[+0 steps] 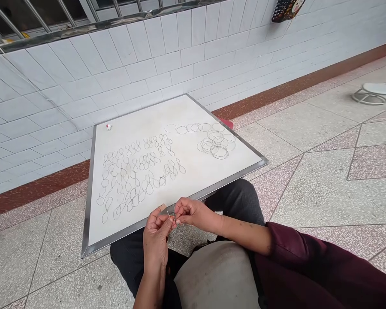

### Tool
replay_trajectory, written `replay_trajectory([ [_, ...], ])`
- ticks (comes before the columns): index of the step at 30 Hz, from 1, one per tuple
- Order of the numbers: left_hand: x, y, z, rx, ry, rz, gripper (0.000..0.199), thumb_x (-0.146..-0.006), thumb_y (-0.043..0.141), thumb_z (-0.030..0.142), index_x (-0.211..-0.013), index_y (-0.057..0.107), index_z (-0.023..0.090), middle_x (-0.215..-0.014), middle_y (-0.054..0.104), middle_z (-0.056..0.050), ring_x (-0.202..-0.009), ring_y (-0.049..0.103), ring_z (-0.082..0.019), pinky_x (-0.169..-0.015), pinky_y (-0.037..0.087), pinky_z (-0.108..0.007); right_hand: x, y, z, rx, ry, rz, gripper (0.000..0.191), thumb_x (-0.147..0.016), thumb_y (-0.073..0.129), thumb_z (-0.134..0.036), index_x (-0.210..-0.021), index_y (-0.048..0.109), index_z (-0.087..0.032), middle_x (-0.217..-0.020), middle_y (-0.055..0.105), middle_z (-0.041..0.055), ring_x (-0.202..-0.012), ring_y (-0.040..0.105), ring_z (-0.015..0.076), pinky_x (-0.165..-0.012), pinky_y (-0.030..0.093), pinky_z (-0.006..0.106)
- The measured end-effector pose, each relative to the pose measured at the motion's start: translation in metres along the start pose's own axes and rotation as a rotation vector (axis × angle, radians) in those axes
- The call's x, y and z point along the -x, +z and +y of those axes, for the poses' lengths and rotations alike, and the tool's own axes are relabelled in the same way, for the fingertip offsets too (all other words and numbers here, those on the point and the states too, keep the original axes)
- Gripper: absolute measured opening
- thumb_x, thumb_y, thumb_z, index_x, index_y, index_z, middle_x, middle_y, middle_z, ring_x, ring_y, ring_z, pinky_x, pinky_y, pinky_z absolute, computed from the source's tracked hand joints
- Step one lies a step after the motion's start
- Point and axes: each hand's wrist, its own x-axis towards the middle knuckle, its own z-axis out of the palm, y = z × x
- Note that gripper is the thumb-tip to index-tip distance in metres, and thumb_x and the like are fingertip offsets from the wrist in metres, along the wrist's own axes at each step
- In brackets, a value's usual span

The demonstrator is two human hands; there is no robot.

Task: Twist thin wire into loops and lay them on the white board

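Just in front of the table's near edge, my left hand [157,234] and my right hand [196,215] meet. Both are closed in a pinch on one thin wire loop [179,233]. One rounded part of it shows above the fingertips and another hangs below them; its crossing point is mostly hidden by the fingers. On the white table [144,116], several rows of wire figure-eights [143,161] lie on the left half. Overlapping plain wire rings [218,150] are heaped on the right, with a line of more rings [182,129] behind them.
A small white and red object [109,127] lies at the table's far left corner. The table has a metal rim [86,214] and stands by a tiled wall [122,86]. Something red [227,123] shows behind it. A round stool [375,92] is at the far right.
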Motion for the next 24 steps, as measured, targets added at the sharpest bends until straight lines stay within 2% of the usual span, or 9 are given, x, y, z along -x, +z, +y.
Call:
replay_trajectory([
  [6, 0.0, 0.003, -0.001, 0.099, 0.095, 0.089, 0.051, -0.067, 0.083, 0.027, -0.112, 0.061, 0.02, -0.073, 0.065, 0.003, -0.069, 0.063, -0.012, -0.073, 0.049, -0.026, 0.001, 0.001, 0.002, 0.096, 0.0, -0.006, 0.037, -0.078, 0.073, -0.051, -0.091, 0.06, -0.019, -0.078, 0.064, -0.0016, -0.071, 0.058, 0.0118, -0.07, 0.047, 0.028],
  [10, 0.0, 0.004, -0.001, 0.166, 0.119, 0.161, 0.049, -0.065, 0.084, 0.024, -0.109, 0.064, 0.021, -0.076, 0.066, 0.003, -0.076, 0.063, -0.011, -0.077, 0.048, -0.024, 0.002, 0.005, 0.006, 0.091, 0.085, -0.04, 0.045, -0.082, 0.064, -0.061, -0.092, 0.058, -0.018, -0.083, 0.063, 0.0003, -0.072, 0.062, 0.0124, -0.071, 0.049, 0.03],
  [18, 0.001, 0.007, -0.007, 0.163, 0.133, 0.14, 0.051, -0.066, 0.084, 0.025, -0.112, 0.061, 0.024, -0.079, 0.064, 0.004, -0.074, 0.062, -0.011, -0.074, 0.048, -0.024, 0.004, 0.013, 0.003, -0.109, 0.195, -0.06, 0.049, -0.082, 0.061, -0.065, -0.088, 0.056, -0.017, -0.078, 0.061, -0.0008, -0.065, 0.063, 0.0111, -0.062, 0.05, 0.025],
  [24, 0.003, 0.007, -0.011, 0.029, 0.215, 0.123, 0.046, -0.075, 0.079, 0.029, -0.115, 0.057, 0.026, -0.083, 0.062, 0.004, -0.067, 0.059, -0.009, -0.066, 0.048, -0.022, 0.004, 0.014, 0.002, -0.077, 0.195, -0.03, 0.047, -0.081, 0.065, -0.062, -0.084, 0.055, -0.016, -0.073, 0.062, -0.0014, -0.059, 0.061, 0.0093, -0.056, 0.049, 0.023],
])
